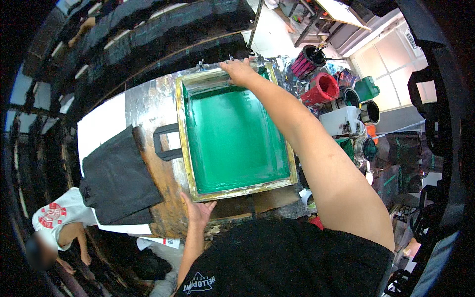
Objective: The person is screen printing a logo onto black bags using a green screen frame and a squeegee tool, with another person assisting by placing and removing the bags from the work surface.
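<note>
A screen printing frame (292, 171) with a yellowish, ink-stained rim and a green mesh lies over the worktable. My left hand (199, 212) cradles its near left corner, thumb on one side and fingers along the near edge. My right hand (241, 73) reaches across and grips the far edge; its fingers curl over the rim and are partly hidden. A black fabric handle (161, 144) sticks out from under the frame's left side. Further left lies a black cloth bag (118, 180), laid flat.
Ink-stained tubs, including a red one (326, 88) and a black-and-pink one (304, 64), stand to the right near a white jug (341, 121). Metal clamps (200, 65) line the table's far edge. Black bags hang on racks (163, 39). Another person (67, 218) is at lower left.
</note>
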Demonstrator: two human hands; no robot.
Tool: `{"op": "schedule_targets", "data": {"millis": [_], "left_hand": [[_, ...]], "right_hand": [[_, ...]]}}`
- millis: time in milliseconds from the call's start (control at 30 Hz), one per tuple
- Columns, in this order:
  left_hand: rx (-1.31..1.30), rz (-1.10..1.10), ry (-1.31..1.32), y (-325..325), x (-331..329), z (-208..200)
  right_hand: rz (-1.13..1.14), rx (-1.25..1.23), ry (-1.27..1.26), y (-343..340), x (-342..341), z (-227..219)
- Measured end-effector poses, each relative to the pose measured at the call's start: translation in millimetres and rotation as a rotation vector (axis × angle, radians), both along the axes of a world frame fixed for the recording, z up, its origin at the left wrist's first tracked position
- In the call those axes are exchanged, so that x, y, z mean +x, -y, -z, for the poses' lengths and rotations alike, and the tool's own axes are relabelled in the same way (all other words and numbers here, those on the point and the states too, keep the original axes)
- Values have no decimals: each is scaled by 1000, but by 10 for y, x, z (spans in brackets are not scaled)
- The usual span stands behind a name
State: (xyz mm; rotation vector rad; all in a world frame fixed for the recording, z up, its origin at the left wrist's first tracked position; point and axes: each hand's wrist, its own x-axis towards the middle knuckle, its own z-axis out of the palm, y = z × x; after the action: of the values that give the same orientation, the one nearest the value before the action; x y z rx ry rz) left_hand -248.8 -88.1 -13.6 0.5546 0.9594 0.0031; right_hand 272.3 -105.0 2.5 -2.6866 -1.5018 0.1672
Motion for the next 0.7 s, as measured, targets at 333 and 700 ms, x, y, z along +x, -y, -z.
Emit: {"op": "schedule_targets", "data": {"millis": [333, 700], "left_hand": [[-100, 7, -167, -240, -100, 56], [42, 191, -292, -272, -90, 80]], "right_hand": [[86, 192, 152, 337, -296, -288], [32, 331, 340, 450, -260, -344]]}}
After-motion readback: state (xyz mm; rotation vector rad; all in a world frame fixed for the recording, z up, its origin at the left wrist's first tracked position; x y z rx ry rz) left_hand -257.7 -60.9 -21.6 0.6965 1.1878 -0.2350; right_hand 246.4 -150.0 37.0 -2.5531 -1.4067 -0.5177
